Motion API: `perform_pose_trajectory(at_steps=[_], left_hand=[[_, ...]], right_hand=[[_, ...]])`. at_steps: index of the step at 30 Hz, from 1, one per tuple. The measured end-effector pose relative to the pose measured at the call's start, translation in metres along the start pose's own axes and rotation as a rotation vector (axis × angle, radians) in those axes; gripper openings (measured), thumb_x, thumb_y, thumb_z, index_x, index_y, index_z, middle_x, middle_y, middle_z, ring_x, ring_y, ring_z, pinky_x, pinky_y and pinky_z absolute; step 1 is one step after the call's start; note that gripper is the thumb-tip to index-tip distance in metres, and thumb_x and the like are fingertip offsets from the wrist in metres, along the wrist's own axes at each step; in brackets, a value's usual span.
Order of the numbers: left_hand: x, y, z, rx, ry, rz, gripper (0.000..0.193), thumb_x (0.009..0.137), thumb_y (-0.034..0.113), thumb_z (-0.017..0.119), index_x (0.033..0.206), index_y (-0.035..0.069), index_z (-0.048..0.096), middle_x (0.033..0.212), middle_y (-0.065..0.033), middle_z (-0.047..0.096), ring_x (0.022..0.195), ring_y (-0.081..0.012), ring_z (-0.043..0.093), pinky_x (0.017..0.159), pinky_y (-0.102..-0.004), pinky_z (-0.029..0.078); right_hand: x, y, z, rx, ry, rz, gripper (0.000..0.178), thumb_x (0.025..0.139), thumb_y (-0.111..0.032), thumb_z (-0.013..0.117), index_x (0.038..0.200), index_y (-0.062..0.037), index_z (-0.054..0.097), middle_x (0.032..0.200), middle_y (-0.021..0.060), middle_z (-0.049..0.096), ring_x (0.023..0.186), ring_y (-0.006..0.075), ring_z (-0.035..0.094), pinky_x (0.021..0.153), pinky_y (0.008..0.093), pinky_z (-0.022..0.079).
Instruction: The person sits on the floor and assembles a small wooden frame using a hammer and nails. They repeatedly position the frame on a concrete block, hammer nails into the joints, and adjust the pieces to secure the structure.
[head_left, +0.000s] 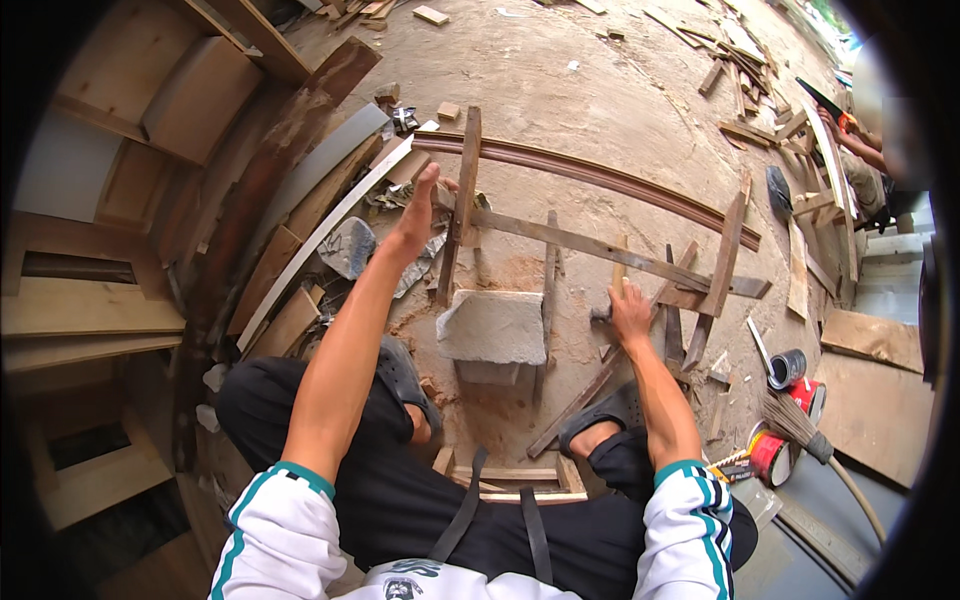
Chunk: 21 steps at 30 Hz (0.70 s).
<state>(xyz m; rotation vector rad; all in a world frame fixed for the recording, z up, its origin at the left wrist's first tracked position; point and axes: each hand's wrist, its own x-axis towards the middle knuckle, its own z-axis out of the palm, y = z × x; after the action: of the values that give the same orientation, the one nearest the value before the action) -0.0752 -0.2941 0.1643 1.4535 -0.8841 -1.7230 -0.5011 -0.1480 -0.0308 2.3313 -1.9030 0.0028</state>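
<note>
A wooden frame [600,246] stands in front of me: a long crossbar joining upright pieces at its left and right ends. My left hand [415,215] grips the left upright [462,215], with the thumb pointing up and the other fingers partly hidden by the wood. My right hand [630,315] is closed round a hammer [619,262]; its pale handle sticks up beyond the fist, and a dark end shows at the fist's left side. Between my feet and the frame lies a rough grey concrete block [492,328], just below the crossbar's left part.
Brown moulded strips [590,180] lie behind the frame. Wooden furniture [90,300] and leaning boards line the left. At right are a broom [795,420], an open dark can [787,368] and red reels [770,458]. Another person's arm [862,150] shows at far right, beside scrap wood.
</note>
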Motion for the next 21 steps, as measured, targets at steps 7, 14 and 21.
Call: perform_pose_trajectory(at_steps=[7,14,21], left_hand=[[0.000,-0.023,-0.030,0.193,0.001,0.067,0.087,0.076,0.092,0.025,0.110,0.018,0.055,0.145,-0.0135,0.022,0.137,-0.0291,0.016,0.110,-0.0533,0.010],[-0.004,-0.018,-0.032,0.300,-0.058,0.038,0.110,0.067,0.099,0.011,0.127,0.014,0.048,0.160,-0.0227,0.009,0.147,-0.0378,0.007,0.116,-0.0563,0.005],[-0.022,-0.010,-0.036,0.323,-0.077,0.074,0.110,0.070,0.095,0.007,0.128,0.010,0.046,0.155,-0.0240,0.023,0.147,-0.0343,0.014,0.118,-0.0517,0.011]], right_hand=[[0.042,0.004,0.027,-0.179,-0.139,-0.510,0.014,0.089,-0.022,0.051,0.097,-0.0160,0.061,0.126,0.0075,0.056,0.127,0.0237,0.044,0.102,0.0406,0.036],[0.027,0.015,0.016,-0.359,-0.190,-0.714,0.016,0.089,-0.027,0.051,0.090,-0.0164,0.063,0.089,0.0051,0.065,0.102,0.0236,0.059,0.093,0.0426,0.043],[-0.028,-0.063,-0.102,0.276,-0.646,0.155,0.047,0.098,-0.041,0.043,0.094,0.0027,0.060,0.085,0.0310,0.065,0.084,0.0466,0.065,0.074,0.0514,0.052]])
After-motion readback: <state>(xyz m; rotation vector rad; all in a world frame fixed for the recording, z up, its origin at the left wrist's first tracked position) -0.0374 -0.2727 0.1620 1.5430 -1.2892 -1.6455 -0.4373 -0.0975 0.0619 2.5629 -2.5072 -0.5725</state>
